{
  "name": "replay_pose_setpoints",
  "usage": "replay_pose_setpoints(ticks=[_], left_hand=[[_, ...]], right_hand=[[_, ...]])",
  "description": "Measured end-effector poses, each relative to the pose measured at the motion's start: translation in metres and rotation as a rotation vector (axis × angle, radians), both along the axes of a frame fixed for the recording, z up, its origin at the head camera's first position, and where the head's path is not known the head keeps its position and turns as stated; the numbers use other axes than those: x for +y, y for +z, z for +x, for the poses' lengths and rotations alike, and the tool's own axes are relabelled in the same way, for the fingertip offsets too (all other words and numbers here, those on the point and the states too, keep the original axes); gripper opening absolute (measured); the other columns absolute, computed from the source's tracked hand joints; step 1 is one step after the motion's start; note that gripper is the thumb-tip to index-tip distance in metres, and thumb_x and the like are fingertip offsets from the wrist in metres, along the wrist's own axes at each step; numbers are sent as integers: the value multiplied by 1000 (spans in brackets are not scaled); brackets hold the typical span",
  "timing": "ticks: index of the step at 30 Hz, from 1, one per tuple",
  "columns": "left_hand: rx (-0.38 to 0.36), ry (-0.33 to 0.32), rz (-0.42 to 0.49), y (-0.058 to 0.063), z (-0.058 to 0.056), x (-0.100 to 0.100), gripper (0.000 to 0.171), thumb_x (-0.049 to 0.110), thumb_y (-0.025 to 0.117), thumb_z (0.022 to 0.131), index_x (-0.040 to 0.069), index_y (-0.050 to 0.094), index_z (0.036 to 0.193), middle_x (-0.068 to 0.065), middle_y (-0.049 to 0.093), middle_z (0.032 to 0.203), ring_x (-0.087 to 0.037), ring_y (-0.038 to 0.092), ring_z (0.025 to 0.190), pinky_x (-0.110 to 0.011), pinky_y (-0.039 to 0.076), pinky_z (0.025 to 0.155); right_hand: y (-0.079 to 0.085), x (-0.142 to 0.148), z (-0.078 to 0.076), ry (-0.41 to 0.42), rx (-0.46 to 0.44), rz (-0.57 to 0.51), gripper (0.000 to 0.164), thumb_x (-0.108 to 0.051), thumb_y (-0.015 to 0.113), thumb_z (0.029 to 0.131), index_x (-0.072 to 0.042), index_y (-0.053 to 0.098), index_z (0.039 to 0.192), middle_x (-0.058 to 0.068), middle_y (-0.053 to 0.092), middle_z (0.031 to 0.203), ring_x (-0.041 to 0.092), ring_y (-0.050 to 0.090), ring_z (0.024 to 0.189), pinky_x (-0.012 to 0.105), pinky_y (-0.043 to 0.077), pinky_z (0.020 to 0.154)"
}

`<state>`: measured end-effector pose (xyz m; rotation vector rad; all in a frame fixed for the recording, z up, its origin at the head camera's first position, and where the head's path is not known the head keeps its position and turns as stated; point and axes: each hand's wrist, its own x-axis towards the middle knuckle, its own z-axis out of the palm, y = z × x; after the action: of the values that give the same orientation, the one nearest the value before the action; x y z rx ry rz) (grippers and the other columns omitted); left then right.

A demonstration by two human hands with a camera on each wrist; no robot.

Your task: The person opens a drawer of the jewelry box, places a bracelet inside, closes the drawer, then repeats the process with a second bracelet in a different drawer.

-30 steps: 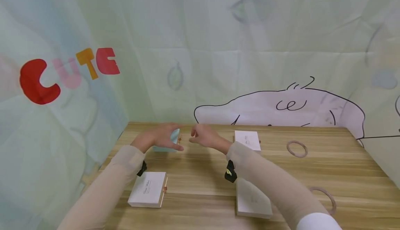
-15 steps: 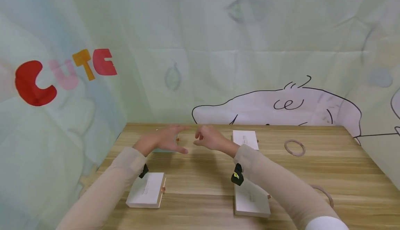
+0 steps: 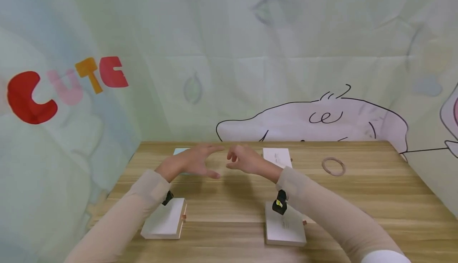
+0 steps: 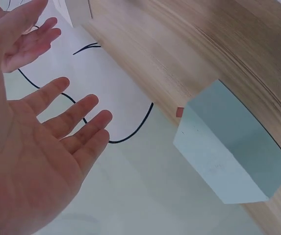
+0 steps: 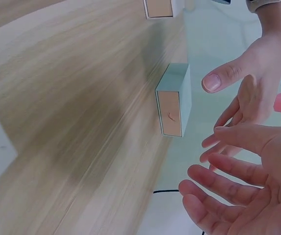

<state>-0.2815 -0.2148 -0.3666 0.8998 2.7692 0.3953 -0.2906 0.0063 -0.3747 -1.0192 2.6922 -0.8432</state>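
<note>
One wide pale green cloth with cartoon prints hangs behind and at the left of the wood-grained desk. Over the desk reach two long beige sleeves. Under and between them we count three flat white cardboard-looking boxes: one near at the left, one near at the right, and one far, partly covered by the right wrist.

The flat pale blue box lies at the far left part of the desk, where the left hand hides much of it from the head view. From what we see, we judge that its long axis runs from near to far. The left hand is clearly nearer: the box lies below and to the left of its fingertips, which point to the right, and they are well apart. For any reach to this box, we think this relation is decisive.

The left fingers are wide, with thumb apart; the right hand has loosely bent fingers. Both hold nothing.

Smaller, we notice a thin mauve ring at the right and the box's reddish-brown tab.
</note>
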Motion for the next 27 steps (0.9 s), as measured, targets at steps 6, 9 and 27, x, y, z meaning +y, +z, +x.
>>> replay_pose_setpoints(ticks=[6, 9, 27], left_hand=[[-12, -22, -14, 0, 1, 12, 95, 60, 73, 81, 11, 38, 154, -13, 37, 155, -34, 33, 142, -53, 34, 108], [-17, -41, -16, 1, 2, 19, 95, 60, 73, 81, 12, 37, 154, -12, 37, 156, -33, 32, 142, -53, 33, 109], [13, -160, -15, 4, 14, 59, 90, 59, 71, 84, 18, 35, 155, -6, 39, 154, -29, 36, 141, -51, 33, 109]], right_hand=[[0, 12, 5, 10, -3, -9, 24, -14, 74, 91, 4, 69, 106, 12, 69, 99, 24, 64, 91, 36, 53, 76], [1, 18, 8, 4, -17, -4, 24, -14, 73, 91, 3, 69, 107, 13, 69, 100, 24, 65, 92, 35, 53, 76], [3, 62, 28, 20, 8, -63, 23, -13, 73, 91, 4, 68, 105, 8, 70, 94, 15, 64, 80, 28, 52, 71]])
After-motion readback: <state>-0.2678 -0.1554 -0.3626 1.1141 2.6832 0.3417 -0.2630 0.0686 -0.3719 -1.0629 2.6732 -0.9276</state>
